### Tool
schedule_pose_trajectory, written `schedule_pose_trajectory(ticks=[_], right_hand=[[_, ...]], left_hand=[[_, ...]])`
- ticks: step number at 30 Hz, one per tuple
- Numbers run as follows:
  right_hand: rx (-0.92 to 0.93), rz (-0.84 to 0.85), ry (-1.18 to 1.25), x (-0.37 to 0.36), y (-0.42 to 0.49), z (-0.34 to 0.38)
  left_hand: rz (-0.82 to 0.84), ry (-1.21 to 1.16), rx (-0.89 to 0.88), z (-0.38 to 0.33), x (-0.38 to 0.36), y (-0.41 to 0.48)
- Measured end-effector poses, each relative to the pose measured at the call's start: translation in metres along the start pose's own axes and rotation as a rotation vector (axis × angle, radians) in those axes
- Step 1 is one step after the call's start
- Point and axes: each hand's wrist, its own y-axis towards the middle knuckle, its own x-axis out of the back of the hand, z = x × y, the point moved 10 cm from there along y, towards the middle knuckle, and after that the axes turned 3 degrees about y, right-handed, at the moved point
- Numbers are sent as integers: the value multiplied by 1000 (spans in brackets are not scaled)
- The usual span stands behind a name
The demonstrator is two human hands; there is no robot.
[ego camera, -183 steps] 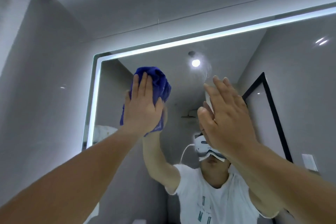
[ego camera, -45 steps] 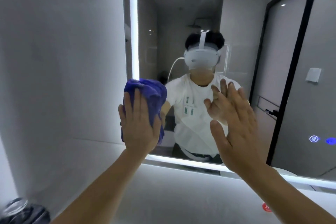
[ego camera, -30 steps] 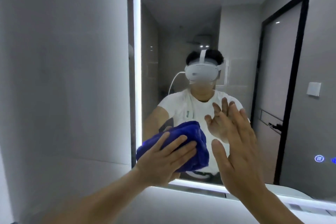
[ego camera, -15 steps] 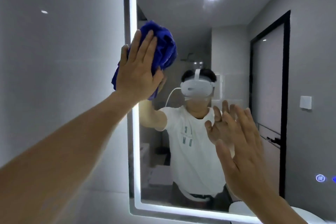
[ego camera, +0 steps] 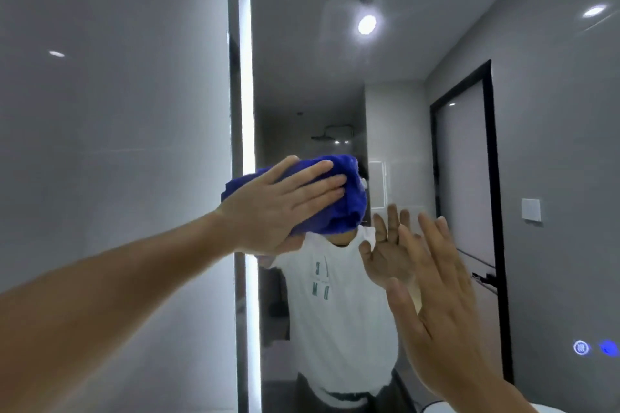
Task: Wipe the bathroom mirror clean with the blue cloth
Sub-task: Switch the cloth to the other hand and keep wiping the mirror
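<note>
The bathroom mirror point(ego camera: 419, 77) fills the right of the view, with a lit white strip down its left edge and across its top. My left hand point(ego camera: 278, 208) presses the bunched blue cloth point(ego camera: 349, 201) flat against the glass near the left edge, fingers straight and pointing right. My right hand point(ego camera: 436, 305) is held up lower right with straight, spread fingers, at or close to the glass. The mirror shows a person in a white T-shirt, whose face the cloth hides.
A grey tiled wall point(ego camera: 117, 144) lies left of the mirror. Two small lit touch buttons point(ego camera: 593, 347) glow at the mirror's lower right. A black-framed door point(ego camera: 469, 178) and a white wall switch point(ego camera: 531, 209) appear as reflections.
My left hand has swept the cloth from the upper left edge down and to the right, its fingers turning from upward to rightward. My right hand has stayed about where it was.
</note>
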Motion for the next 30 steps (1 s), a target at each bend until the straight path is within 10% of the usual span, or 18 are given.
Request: schedule_pose_trajectory(ticks=[8, 14, 23, 30], right_hand=[[-2, -22, -42, 7, 15, 17], [-82, -38, -34, 8, 42, 16], [-92, 47, -61, 3, 62, 3], [-49, 41, -49, 8, 86, -3]], left_hand=[[-15, -104, 520, 146, 18, 31], [-134, -224, 1030, 109, 17, 15], [-103, -165, 558, -30, 0, -19], [-54, -75, 376, 51, 9, 7]])
